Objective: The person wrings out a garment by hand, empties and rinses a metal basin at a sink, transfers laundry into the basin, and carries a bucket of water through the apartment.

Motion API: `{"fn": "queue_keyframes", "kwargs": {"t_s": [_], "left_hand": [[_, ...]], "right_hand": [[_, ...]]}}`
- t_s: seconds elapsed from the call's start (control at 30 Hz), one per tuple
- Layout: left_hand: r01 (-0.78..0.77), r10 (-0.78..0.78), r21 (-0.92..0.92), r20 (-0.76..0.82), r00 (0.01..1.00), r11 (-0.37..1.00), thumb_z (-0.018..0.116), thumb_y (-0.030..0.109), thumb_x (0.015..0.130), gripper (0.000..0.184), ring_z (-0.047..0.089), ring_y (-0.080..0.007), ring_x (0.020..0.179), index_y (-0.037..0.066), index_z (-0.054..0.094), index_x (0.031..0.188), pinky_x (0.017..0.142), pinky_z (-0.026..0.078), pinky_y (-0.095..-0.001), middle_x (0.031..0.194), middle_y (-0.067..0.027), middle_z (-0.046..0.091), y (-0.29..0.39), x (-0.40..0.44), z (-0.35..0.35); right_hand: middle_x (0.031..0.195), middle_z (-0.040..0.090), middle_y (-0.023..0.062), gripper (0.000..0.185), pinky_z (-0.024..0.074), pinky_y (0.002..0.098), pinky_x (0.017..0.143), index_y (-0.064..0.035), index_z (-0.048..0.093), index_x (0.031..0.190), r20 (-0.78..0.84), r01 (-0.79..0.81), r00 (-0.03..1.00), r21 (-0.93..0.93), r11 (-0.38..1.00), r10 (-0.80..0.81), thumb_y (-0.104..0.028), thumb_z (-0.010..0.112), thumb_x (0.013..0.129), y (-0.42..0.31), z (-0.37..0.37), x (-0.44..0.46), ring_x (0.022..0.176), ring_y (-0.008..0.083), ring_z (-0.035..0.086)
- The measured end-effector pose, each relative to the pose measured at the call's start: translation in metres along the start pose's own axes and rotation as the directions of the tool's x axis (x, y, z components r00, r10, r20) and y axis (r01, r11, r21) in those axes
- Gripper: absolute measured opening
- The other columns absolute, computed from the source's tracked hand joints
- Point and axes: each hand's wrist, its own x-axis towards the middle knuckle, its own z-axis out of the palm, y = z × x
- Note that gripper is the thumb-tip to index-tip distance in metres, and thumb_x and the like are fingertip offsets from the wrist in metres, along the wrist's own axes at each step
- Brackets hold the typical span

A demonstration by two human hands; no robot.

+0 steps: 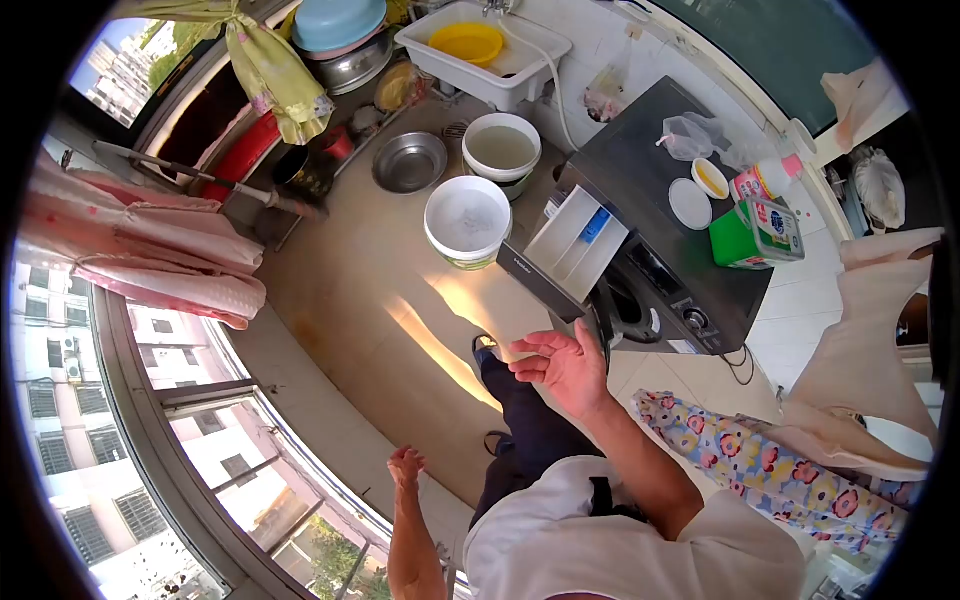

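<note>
My right hand (568, 372) is raised with palm up and fingers spread, holding nothing. Just beyond its fingertips is the pulled-out detergent drawer (572, 243) of a dark washing machine (640, 150); I see no contact between them. A blue item (595, 225) lies inside the drawer. Beside the drawer, the machine's round door (632, 308) is partly covered by its front edge. My left hand (405, 466) hangs low by the window side, fingers loosely bent and apart, with nothing visible in it.
On the machine stand a green detergent box (742, 240), a pink-capped bottle (765, 178), a small bowl (710, 178), a white lid (690, 203) and a plastic bag (690, 135). Two buckets (468, 217) and a metal basin (409, 162) occupy the floor near a white sink (530, 90).
</note>
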Motion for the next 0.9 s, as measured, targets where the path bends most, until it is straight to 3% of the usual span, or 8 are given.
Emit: {"fn": "queue_keyframes", "kwargs": {"t_s": [0.17,0.27,0.33,0.4,0.5,0.6,0.8,0.9], "left_hand": [[-0.131,0.126,0.082,0.061,0.99,0.988,0.053,0.012,0.095,0.037,0.07,-0.0213,0.07,-0.005,0.059,0.127,0.059,0.058,-0.0326,0.101,-0.0164,0.07,0.172,0.081,0.052],[-0.16,0.141,0.117,0.155,0.978,0.98,0.054,0.012,0.096,0.037,0.071,-0.0221,0.074,-0.004,0.058,0.129,0.06,0.058,-0.0323,0.104,-0.0176,0.07,0.254,0.113,0.104],[-0.134,0.099,0.158,0.212,0.972,0.978,0.054,0.012,0.096,0.037,0.072,-0.0226,0.075,-0.004,0.058,0.13,0.06,0.058,-0.0319,0.106,-0.0183,0.07,0.283,0.121,0.129],[-0.147,0.072,0.231,0.304,0.95,0.962,0.053,0.011,0.097,0.036,0.072,-0.0224,0.077,-0.003,0.059,0.129,0.061,0.058,-0.03,0.108,-0.0186,0.071,0.318,0.135,0.157],[-0.196,0.078,0.293,0.37,0.926,0.936,0.053,0.01,0.097,0.035,0.072,-0.0215,0.076,-0.003,0.06,0.129,0.06,0.058,-0.0288,0.106,-0.0176,0.071,0.35,0.172,0.19],[-0.22,0.05,0.347,0.439,0.897,0.912,0.053,0.01,0.098,0.03,0.072,-0.0203,0.072,-0.003,0.062,0.124,0.058,0.057,-0.0292,0.1,-0.0145,0.072,0.377,0.22,0.22],[-0.074,-0.149,0.411,0.484,0.863,0.909,0.052,0.008,0.097,0.025,0.071,-0.0203,0.069,0.0,0.064,0.118,0.055,0.055,-0.0301,0.095,-0.0127,0.071,0.4,0.338,0.284],[-0.063,-0.255,0.497,0.545,0.799,0.865,0.055,0.006,0.094,0.025,0.071,-0.0221,0.07,0.005,0.066,0.115,0.053,0.054,-0.0315,0.095,-0.0118,0.07,0.385,0.412,0.298]], "right_hand": [[0.116,0.07,0.0215,0.064,0.0521,0.041,0.093,0.001,0.065,0.121,-0.072,0.468,0.839,-0.409,0.783,-0.539,-0.052,0.032,0.105,-0.118,0.031,0.097,0.101,0.0313,0.07],[0.115,0.07,0.0178,0.044,0.0509,0.0401,0.096,0.0006,0.065,0.12,-0.028,0.515,0.629,-0.734,0.443,-0.777,-0.038,0.053,0.102,-0.187,0.031,0.168,0.103,0.0298,0.068],[0.118,0.068,0.0166,0.038,0.0504,0.04,0.096,-0.0002,0.066,0.118,-0.006,0.46,0.571,-0.826,0.326,-0.821,-0.033,0.062,0.099,-0.215,0.014,0.21,0.105,0.0303,0.067],[0.124,0.065,0.016,0.033,0.0491,0.0401,0.098,-0.0045,0.067,0.12,0.234,0.053,0.471,-0.97,-0.237,-0.851,-0.025,0.07,0.094,-0.238,-0.005,0.248,0.112,0.0334,0.063],[0.128,0.062,0.0172,0.038,0.0484,0.0414,0.099,-0.0072,0.067,0.121,0.443,-0.17,0.467,-0.805,-0.569,-0.766,-0.029,0.072,0.09,-0.252,-0.058,0.295,0.115,0.0365,0.061],[0.128,0.062,0.0167,0.04,0.0471,0.0423,0.101,-0.0067,0.067,0.12,0.045,-0.26,0.61,-0.932,-0.253,-0.791,-0.033,0.072,0.09,-0.247,-0.093,0.318,0.118,0.0362,0.059],[0.145,0.049,0.0175,0.041,0.0405,0.047,0.109,-0.0051,0.068,0.12,0.22,-0.519,0.527,-0.682,-0.515,-0.821,-0.034,0.07,0.092,-0.222,-0.099,0.356,0.136,0.0401,0.045],[0.15,0.043,0.019,0.041,0.0374,0.0487,0.112,-0.0052,0.067,0.123,0.056,-0.571,0.405,-0.764,-0.3,-0.913,-0.032,0.069,0.091,-0.223,-0.097,0.368,0.14,0.0421,0.039]]}}
